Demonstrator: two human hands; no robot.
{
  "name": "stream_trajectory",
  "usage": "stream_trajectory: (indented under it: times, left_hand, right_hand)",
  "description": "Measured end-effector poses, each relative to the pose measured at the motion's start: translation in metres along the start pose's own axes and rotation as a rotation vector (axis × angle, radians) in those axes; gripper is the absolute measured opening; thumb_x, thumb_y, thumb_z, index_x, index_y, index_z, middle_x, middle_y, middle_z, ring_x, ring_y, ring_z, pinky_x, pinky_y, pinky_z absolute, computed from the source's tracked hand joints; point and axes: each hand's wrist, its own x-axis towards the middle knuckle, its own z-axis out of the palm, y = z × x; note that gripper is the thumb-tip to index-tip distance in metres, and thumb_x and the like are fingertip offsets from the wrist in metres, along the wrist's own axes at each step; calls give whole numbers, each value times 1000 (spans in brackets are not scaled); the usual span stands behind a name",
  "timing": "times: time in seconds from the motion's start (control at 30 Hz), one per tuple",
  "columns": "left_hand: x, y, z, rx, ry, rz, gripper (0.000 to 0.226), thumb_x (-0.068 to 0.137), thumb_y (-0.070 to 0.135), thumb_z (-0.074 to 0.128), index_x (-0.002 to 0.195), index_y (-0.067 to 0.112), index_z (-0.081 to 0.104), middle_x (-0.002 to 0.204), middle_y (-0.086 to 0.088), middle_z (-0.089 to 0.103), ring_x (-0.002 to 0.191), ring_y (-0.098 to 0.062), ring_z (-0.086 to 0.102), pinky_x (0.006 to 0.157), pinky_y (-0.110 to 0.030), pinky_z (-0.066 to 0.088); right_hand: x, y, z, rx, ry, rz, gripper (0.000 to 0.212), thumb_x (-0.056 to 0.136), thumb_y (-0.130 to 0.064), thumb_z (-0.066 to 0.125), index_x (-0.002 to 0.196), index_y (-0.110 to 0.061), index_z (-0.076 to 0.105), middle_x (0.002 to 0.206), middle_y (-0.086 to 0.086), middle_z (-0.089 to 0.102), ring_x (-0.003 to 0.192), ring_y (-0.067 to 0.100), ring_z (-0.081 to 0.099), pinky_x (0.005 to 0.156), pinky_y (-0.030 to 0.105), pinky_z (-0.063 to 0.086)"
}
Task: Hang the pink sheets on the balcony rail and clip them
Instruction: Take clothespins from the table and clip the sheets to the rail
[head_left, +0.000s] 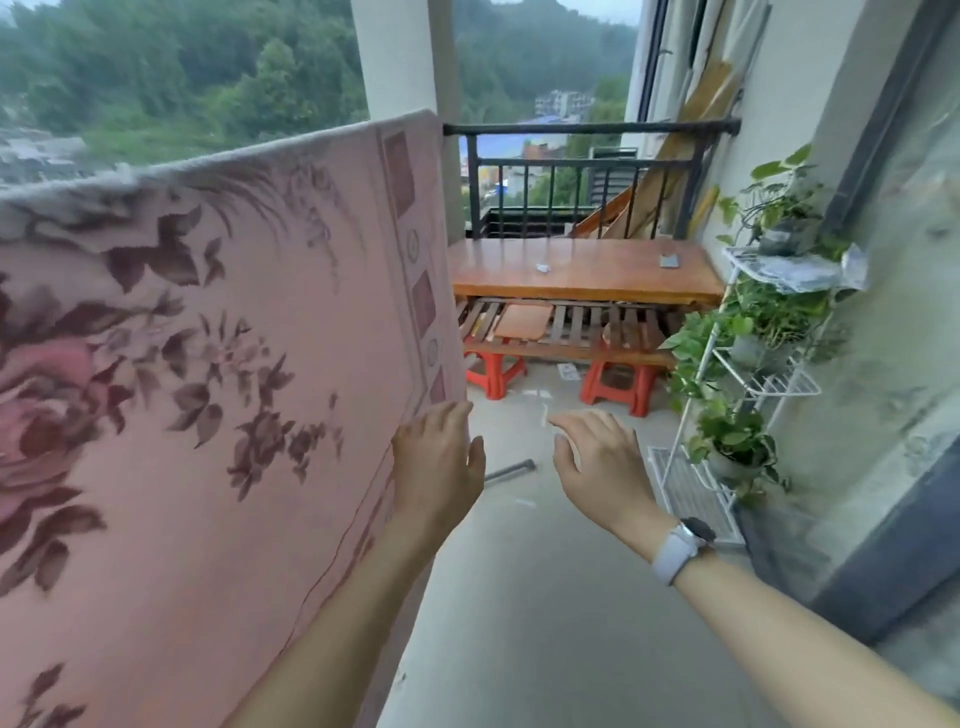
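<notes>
A large pink sheet with a dark red rose-and-leaf print (208, 389) fills the left half of the frame, draped over the balcony edge so that its folded top runs from the left edge up toward the upper centre. Its right border, a strip of small dark squares and round motifs, falls down to the middle of the frame. I see no clips on it.

The left hand (439, 460) is at the lower centre, its back toward us, fingers straight and relaxed, the fingertips lying at the sheet's right edge; whether they press the cloth or merely brush it I cannot tell. The right hand (597, 462) hovers just to the right of it, apart from the sheet, fingers loosely spread and slightly bent, holding nothing. A white-strapped wristwatch (680, 548) sits on that wrist.

Beyond the hands, in the centre right, a black metal balcony rail (592, 129) stands bare, and below it an orange-brown wooden bench (582, 275) rests on two red plastic stools (618, 384). Two small grey objects lie on the bench top, too small to identify. Along the right side a white wire plant stand (748, 384) carries several green leafy potted plants (737, 441).
</notes>
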Motion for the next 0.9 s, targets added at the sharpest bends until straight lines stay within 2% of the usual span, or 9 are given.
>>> stream_trajectory:
  times: [0.13, 0.37, 0.5, 0.63, 0.77, 0.9]
  left_hand:
    - [87, 5, 83, -80, -102, 41, 39, 80, 22, 54, 117, 11, 56, 116, -7, 62, 107, -30, 56, 87, -41, 42]
    - [241, 4, 247, -110, -207, 56, 42, 89, 26, 47, 129, 15, 45, 133, -5, 48, 125, -26, 40, 103, -41, 32]
    - [356, 9, 319, -72, -246, 7, 44, 90, 28, 45, 132, 16, 41, 136, -2, 44, 126, -24, 37, 100, -41, 32]
    - [444, -2, 370, -77, -258, -54, 43, 88, 26, 48, 131, 19, 43, 134, -1, 46, 126, -23, 38, 97, -41, 34]
    - [515, -33, 432, -57, -251, -143, 41, 86, 25, 53, 126, 14, 49, 130, -6, 51, 121, -28, 45, 95, -41, 36]
    - [589, -68, 510, -30, -253, -211, 44, 84, 33, 46, 123, 14, 52, 128, -6, 53, 119, -29, 47, 94, -43, 36]
  right_hand:
    - [61, 77, 28, -64, -41, 97, 40, 82, -27, 31, 100, -14, 65, 95, 1, 67, 93, 25, 60, 78, 37, 44]
    - [177, 231, 113, -98, -87, 191, 43, 82, -27, 30, 98, -11, 66, 98, 5, 67, 95, 26, 61, 83, 37, 45]
    - [272, 323, 157, -95, -176, 235, 48, 80, -31, 27, 102, -11, 65, 100, 6, 67, 96, 27, 60, 85, 37, 45]
    - [362, 386, 204, -86, -277, 234, 54, 79, -36, 22, 106, -12, 62, 105, 6, 64, 100, 28, 57, 86, 36, 42]
    - [433, 440, 267, -33, -377, 227, 40, 87, -26, 32, 115, -14, 57, 117, 4, 59, 110, 24, 50, 91, 34, 36]
    - [505, 497, 344, -5, -457, 220, 32, 93, -21, 37, 122, -16, 51, 126, 0, 53, 117, 20, 44, 96, 33, 34]
